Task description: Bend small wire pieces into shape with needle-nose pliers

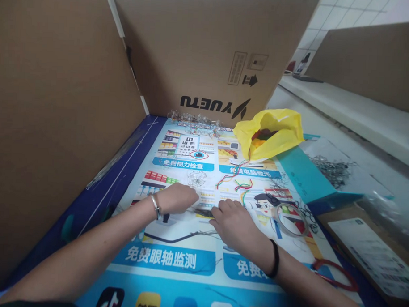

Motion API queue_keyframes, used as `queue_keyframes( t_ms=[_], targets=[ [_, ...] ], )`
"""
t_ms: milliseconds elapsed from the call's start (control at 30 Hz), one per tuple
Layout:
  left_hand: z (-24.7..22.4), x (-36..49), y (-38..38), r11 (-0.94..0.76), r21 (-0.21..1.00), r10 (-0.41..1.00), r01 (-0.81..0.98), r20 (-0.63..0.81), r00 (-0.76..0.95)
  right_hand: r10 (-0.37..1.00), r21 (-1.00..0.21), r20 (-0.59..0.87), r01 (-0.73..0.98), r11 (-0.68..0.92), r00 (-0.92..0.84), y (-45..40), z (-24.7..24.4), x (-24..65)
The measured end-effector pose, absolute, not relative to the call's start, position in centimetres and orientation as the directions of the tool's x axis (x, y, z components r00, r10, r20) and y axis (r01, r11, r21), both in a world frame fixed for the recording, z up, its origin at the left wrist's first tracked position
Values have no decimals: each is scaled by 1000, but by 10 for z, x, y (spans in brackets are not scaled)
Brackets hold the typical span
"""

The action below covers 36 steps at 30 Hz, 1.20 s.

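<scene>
My left hand (pixel 181 198), with a silver bangle at the wrist, is closed with its fingertips turned down and hidden. Opposite it, my right hand (pixel 237 224), wearing a black band, has its fingers curled and pinched at the end of a bundle of thin dark wires (pixel 204 213). The bundle spans the gap between both hands, low over the printed sheet (pixel 206 243). Just beyond my left hand lies a small tangle of fine silvery wire (pixel 197 178). Red and green cords (pixel 232 174) lie past my right hand.
Cardboard panels (pixel 208 46) stand at the back and left. A yellow bag (pixel 268 149) with coloured contents lies open at back right. Along the right are a roll of tape (pixel 306 224), a blue box (pixel 299 172), wire pieces (pixel 334 171), a red-handled tool (pixel 341 277) and a cardboard box (pixel 332 220).
</scene>
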<state>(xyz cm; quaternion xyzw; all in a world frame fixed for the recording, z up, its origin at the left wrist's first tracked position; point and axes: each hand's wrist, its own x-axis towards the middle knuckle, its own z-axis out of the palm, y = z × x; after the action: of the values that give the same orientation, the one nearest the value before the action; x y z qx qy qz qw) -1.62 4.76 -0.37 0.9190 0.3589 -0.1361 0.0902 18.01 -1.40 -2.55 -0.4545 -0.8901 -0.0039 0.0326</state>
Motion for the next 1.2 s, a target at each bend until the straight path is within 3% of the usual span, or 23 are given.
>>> queue_keyframes(
  t_ms=[67,133,200,267,367,567,800,967,1067,1200],
  targets=[
    [-1,-19,49,-654,253,657,713,-277,701,847,-206,96,822,531,-523,-9,-19,187],
    [3,-18,51,-510,558,681,655,-203,703,900,-456,151,780,430,-408,-2,-11,193],
    [5,-13,53,-288,840,716,460,-130,686,938,-679,173,653,335,-301,5,-1,197],
    [5,-3,53,-83,965,762,248,-98,640,958,-803,173,529,273,-231,12,8,199],
    [0,17,52,-35,995,837,97,-24,546,966,-861,202,441,253,-161,18,17,198],
    [-6,43,47,-171,937,968,305,102,229,975,-905,183,365,218,-130,33,12,195],
    [-15,43,44,-204,885,969,418,121,217,982,-925,142,336,176,-122,43,2,192],
    [-18,42,43,-281,767,959,577,203,197,982,-911,145,372,179,-117,46,-6,189],
    [-16,41,46,-267,831,954,488,157,255,979,-921,139,343,182,-147,49,-9,191],
    [-13,38,53,-97,974,934,205,18,357,965,-919,148,332,215,-214,53,-7,194]
  ],
)
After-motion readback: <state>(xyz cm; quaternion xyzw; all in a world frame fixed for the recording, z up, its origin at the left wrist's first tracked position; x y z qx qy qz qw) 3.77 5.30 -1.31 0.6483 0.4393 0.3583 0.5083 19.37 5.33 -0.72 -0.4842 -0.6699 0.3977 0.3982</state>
